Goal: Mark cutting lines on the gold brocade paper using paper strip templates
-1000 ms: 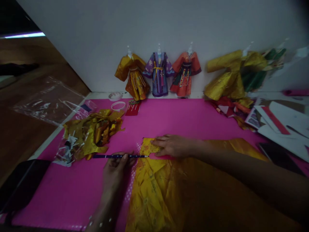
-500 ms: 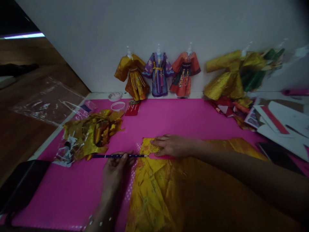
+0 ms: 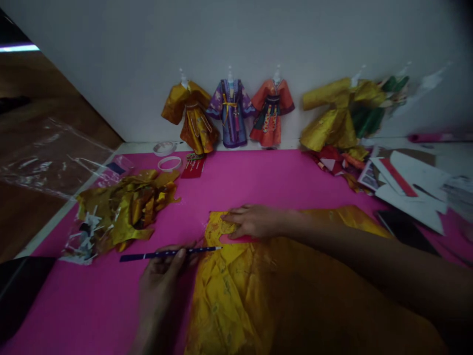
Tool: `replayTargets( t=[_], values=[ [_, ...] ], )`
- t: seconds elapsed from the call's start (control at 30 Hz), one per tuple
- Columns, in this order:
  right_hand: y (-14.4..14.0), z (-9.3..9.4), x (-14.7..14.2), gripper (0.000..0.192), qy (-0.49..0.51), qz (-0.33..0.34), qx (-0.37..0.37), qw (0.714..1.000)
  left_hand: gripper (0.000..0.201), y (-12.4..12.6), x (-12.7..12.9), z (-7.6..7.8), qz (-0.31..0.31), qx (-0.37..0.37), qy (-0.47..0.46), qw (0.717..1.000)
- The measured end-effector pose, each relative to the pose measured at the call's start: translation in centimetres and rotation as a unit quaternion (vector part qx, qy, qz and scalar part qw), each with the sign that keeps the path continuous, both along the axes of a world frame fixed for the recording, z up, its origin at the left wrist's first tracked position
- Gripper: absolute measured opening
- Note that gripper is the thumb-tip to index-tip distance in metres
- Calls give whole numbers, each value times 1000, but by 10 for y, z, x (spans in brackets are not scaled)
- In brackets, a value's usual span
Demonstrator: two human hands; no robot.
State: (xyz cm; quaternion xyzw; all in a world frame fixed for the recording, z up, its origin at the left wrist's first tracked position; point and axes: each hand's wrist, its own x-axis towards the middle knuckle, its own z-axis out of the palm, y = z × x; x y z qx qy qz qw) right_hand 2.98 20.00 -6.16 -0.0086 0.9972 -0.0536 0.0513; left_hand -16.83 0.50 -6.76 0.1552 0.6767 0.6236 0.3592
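Observation:
My left hand [image 3: 162,276] is closed round a dark blue pencil [image 3: 135,257], held nearly level with its pale tip over the yellow patterned cloth [image 3: 229,291]. My right hand [image 3: 251,222] lies flat on the upper left part of this cloth, fingers stretched to the left. A pink patch [image 3: 236,238] shows beneath that palm; whether it is a separate piece or the mat showing through, I cannot tell. Wrinkled at the left and darker to the right, the cloth spreads under my right forearm.
Yellow scraps [image 3: 129,207] lie at left on the pink mat [image 3: 236,177], near tape rolls [image 3: 170,163] and a red card [image 3: 192,168]. Small dressed figures [image 3: 232,118] stand along the wall. White papers [image 3: 424,172] and a dark flat object [image 3: 406,231] are at right.
The view has shifted, so the background sits further left. My left hand has drawn the pencil slightly down and towards me; its tip has dropped away from the pink patch. My right hand stays put.

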Motion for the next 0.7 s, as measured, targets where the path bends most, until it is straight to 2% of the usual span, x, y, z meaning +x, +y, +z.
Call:
replayTargets(
  t=[0.1, 0.23, 0.37, 0.7],
  values=[
    [0, 5, -1, 38, -11, 4, 9, 1000, 40, -8, 15, 0, -15, -17, 16, 1000],
    [0, 9, -2, 38, -19, 10, 18, 1000, 33, -9, 37, 3, -65, -46, 42, 996],
    [1, 10, -2, 37, -23, 13, 24, 999, 35, 0, 53, 4, -79, -23, 5, 997],
    [0, 13, -4, 35, -32, 17, 36, 999, 30, 17, 70, -3, -105, -6, -15, 994]
  ],
)
